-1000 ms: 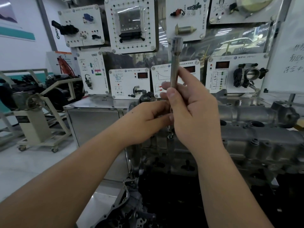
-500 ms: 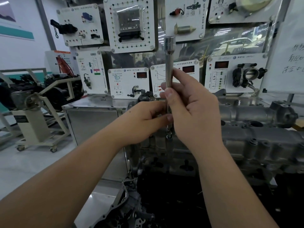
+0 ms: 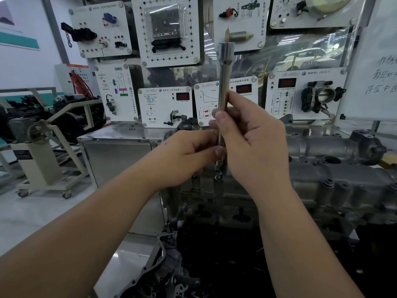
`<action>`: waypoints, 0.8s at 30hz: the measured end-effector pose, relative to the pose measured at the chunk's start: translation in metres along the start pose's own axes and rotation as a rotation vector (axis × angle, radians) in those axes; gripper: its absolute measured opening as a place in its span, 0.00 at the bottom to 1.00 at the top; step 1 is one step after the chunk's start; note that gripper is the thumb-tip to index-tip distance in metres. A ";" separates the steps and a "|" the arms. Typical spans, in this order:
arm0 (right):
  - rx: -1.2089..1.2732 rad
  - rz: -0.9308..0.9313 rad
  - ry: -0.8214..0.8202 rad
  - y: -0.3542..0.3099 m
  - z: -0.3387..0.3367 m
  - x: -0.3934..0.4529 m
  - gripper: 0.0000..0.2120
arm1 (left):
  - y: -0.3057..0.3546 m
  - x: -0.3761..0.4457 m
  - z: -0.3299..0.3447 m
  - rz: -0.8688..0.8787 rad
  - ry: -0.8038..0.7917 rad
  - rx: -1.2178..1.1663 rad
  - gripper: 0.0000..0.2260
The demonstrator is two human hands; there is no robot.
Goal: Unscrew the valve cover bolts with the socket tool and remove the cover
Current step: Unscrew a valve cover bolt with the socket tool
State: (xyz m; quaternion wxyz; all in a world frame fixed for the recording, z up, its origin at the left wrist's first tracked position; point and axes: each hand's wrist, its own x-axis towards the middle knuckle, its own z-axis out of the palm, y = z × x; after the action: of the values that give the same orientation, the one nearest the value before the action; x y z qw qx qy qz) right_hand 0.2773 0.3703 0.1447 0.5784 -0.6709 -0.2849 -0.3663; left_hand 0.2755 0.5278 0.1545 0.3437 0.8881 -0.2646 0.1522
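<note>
single head-worn view, looking forward and slightly down, close over the engine [image 3: 335, 168], display boards [image 3: 167, 31] beyond

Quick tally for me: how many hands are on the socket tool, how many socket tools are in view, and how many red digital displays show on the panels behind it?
Hands on the tool: 2, left hand and right hand
Socket tool: 1
Red digital displays: 3
Total: 6

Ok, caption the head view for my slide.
Both hands, right hand and left hand, grip an upright socket tool over the valve cover.
</note>
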 end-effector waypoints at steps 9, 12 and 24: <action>-0.127 -0.080 0.035 -0.002 0.000 -0.002 0.10 | 0.003 0.001 0.002 0.014 0.016 0.025 0.12; -0.151 -0.091 -0.013 -0.002 -0.002 -0.002 0.11 | 0.000 -0.001 0.001 0.002 0.017 -0.013 0.12; -0.052 -0.026 -0.033 0.000 -0.004 -0.001 0.09 | 0.002 0.000 0.002 0.022 0.049 -0.014 0.07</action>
State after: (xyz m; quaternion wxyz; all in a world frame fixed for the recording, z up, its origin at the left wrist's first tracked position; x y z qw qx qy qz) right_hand 0.2761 0.3662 0.1437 0.5512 -0.6879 -0.2934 -0.3699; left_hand 0.2745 0.5250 0.1536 0.3548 0.8786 -0.2668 0.1759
